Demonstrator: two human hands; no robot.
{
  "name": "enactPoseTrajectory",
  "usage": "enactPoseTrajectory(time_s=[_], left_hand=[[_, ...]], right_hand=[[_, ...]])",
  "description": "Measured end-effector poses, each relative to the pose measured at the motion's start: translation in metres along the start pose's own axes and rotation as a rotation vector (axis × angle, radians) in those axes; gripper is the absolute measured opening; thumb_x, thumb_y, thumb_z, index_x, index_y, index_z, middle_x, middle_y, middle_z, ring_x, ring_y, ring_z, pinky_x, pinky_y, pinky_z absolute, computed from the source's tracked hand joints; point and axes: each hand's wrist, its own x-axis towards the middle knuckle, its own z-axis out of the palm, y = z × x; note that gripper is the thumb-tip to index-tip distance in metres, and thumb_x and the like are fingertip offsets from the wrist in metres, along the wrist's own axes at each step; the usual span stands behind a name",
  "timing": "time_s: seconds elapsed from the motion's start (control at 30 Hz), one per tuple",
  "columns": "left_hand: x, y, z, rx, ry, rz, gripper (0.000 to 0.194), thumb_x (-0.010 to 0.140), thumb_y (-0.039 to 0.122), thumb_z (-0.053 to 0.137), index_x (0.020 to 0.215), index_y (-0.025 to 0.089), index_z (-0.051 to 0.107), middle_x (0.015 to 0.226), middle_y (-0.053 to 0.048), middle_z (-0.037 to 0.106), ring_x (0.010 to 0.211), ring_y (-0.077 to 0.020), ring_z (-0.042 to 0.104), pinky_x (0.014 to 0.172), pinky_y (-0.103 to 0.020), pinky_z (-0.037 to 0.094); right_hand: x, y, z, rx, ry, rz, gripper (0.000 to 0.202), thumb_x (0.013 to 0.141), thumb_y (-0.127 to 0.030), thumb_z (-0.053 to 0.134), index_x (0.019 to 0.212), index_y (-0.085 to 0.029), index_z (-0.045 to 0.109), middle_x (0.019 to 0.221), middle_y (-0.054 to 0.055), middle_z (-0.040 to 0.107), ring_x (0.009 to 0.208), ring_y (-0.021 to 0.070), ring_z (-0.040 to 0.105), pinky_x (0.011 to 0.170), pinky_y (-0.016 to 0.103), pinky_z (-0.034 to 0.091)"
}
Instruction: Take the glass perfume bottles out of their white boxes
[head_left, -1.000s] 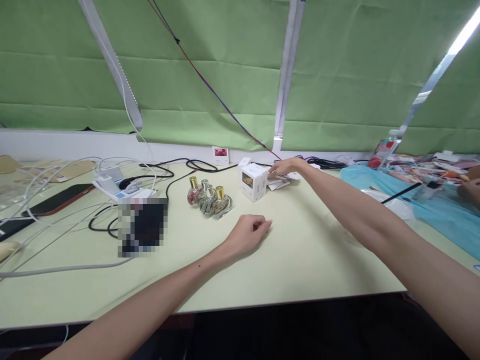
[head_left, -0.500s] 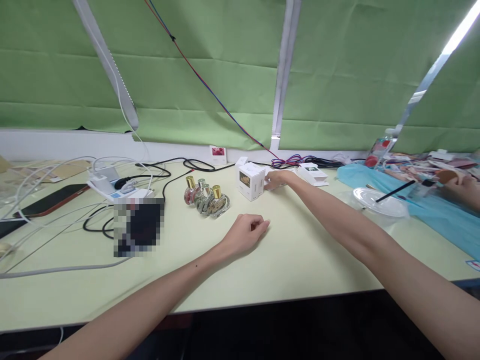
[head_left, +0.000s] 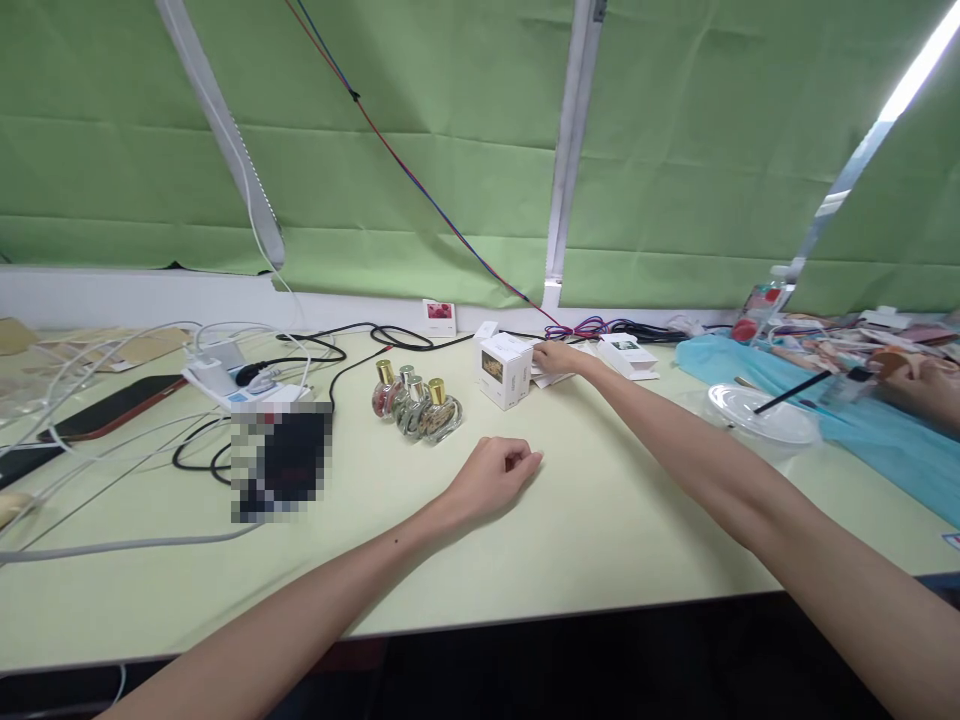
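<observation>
My left hand rests on the table near the middle, fingers curled closed with nothing in them. Reaching farther back, my right hand is beside the right side of a white box with a picture on its front. Its fingers are bent down at flat white cartons or papers; what they pinch is partly hidden. Left of the box, several round glass bottles with gold and pale green caps stand close together. Another white box lies just right of my right hand.
Cables, a white power strip and a phone crowd the left. A small picture card leans on the wall. At right are a lidded clear container, a blue sheet and another person's hand.
My right hand stays behind the box's right side, its fingers shifted slightly, and more of the flat white pieces show under it. The view shifts slightly. My left hand stays put.
</observation>
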Motion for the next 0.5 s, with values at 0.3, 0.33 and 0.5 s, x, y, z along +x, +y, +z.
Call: enactPoseTrajectory(time_s=[0.3, 0.33, 0.5], left_hand=[[-0.001, -0.003, 0.001, 0.006, -0.006, 0.002, 0.044, 0.094, 0.044, 0.048, 0.058, 0.019, 0.049, 0.053, 0.003, 0.048, 0.053, -0.0118, 0.039, 0.055, -0.029, 0.026], [-0.001, -0.002, 0.001, 0.005, -0.009, 0.002, 0.044, 0.094, 0.043, 0.048, 0.058, 0.018, 0.049, 0.054, 0.003, 0.048, 0.053, -0.0117, 0.039, 0.055, -0.029, 0.026], [-0.002, -0.002, 0.001, 0.019, -0.017, 0.011, 0.042, 0.094, 0.041, 0.047, 0.058, 0.018, 0.047, 0.055, 0.003, 0.048, 0.054, -0.0114, 0.038, 0.055, -0.028, 0.026]], right_hand=[[0.0, 0.013, -0.018, 0.119, 0.45, 0.139, 0.054, 0.106, -0.037, 0.016, 0.144, -0.016, 0.049, 0.142, 0.013, 0.059, 0.129, 0.0271, 0.053, 0.105, 0.034, 0.038], [0.0, 0.017, -0.021, 0.135, 0.522, 0.2, 0.055, 0.106, -0.036, 0.015, 0.141, -0.015, 0.051, 0.138, 0.016, 0.06, 0.127, 0.0281, 0.054, 0.105, 0.036, 0.038], [-0.002, 0.045, -0.027, 0.254, 0.788, 0.744, 0.045, 0.101, -0.023, 0.024, 0.125, -0.011, 0.061, 0.128, 0.024, 0.063, 0.132, 0.0356, 0.048, 0.111, 0.061, 0.027]])
